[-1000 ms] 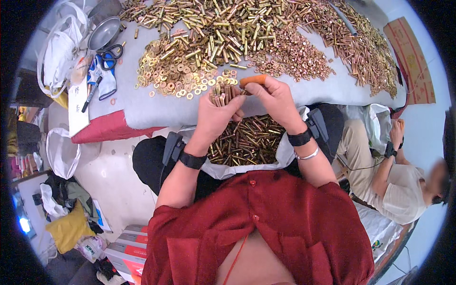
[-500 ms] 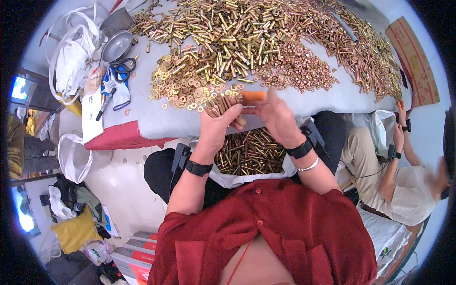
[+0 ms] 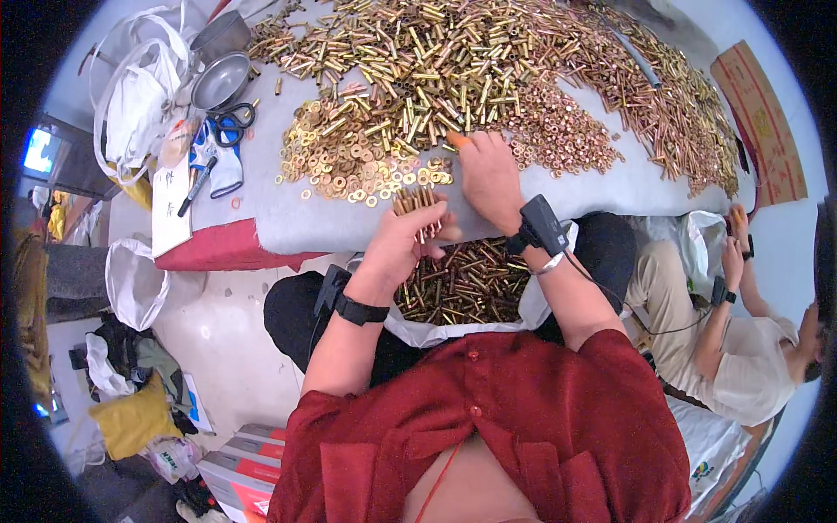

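My left hand (image 3: 412, 231) is closed round a bundle of slim brass-coloured metal sleeves (image 3: 417, 202), held upright just off the table's near edge; some of its fingers are blurred. Farther forward, my right hand (image 3: 491, 179) reaches over the table with curled fingers. An orange finger cover (image 3: 457, 140) on it touches the edge of a heap of brass-coloured sleeves (image 3: 418, 96); what its fingertips grip is hidden. Flat washers (image 3: 340, 161) lie to its left and small nuts (image 3: 567, 135) to its right. Below my hands, a white sack (image 3: 427, 333) holds many slim metal pieces (image 3: 462, 283).
Scissors (image 3: 234, 125), a blue-and-white glove (image 3: 224, 161), a marker (image 3: 198, 186) and metal bowls (image 3: 221, 80) lie at the table's left. A white bag (image 3: 137, 285) stands on the floor. At right, another person (image 3: 741, 357) sits working beside a cardboard sheet (image 3: 760, 122).
My right hand has left the bundle and moved forward to the heap, its palm turning down. My left hand keeps the bundle, now tilted more upright.
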### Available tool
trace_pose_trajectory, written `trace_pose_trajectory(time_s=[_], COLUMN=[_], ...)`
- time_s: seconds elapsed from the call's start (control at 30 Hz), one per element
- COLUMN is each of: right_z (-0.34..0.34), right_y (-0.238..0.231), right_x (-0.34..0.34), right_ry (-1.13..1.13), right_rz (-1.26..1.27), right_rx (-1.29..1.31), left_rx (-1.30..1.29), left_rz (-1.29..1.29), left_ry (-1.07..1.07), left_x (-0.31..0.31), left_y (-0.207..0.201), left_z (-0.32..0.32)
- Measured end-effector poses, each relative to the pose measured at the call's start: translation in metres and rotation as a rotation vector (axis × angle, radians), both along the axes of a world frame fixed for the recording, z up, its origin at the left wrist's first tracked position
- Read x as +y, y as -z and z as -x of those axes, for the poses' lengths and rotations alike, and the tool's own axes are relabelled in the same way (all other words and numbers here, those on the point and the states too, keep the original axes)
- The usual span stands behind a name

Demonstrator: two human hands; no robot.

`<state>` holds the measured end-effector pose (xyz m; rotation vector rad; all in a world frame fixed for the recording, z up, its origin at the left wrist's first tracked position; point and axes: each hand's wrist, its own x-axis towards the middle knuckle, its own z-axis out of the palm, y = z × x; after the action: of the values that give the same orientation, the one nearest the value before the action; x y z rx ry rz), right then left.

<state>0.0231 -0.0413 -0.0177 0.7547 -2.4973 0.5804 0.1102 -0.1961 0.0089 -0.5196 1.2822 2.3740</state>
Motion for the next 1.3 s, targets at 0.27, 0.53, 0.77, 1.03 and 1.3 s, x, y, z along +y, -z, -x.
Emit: trace_pose_trajectory(time_s=[0.27, 0.53, 0.77, 1.03, 1.3], right_z=[-0.048, -0.072, -0.047, 0.004, -0.012], right_y=[-0.021, -0.018, -0.014, 0.015, 0.0], right_x=[-0.004, 0.01, 0.021, -0.02, 0.007], right_ry=[-0.175, -0.15, -0.009, 0.072, 0.028], right_rz=[1.151, 1.162, 0.677, 0.081, 0.515], right_rx=[-0.933, -1.028, -0.928, -0.298, -0.443], left_rx=[0.075, 0.081, 0.034, 0.168, 0.225], left_rz=[0.073, 0.126, -0.085, 0.033, 0.099], left_ry=[0.092, 0.241, 0.14, -0.082, -0.11], left_x=[-0.004, 0.0, 0.0, -0.01, 0.007], left_y=[0.008, 0.009, 0.01, 0.015, 0.013], left_z=[0.0, -0.007, -0.001, -0.003, 0.004])
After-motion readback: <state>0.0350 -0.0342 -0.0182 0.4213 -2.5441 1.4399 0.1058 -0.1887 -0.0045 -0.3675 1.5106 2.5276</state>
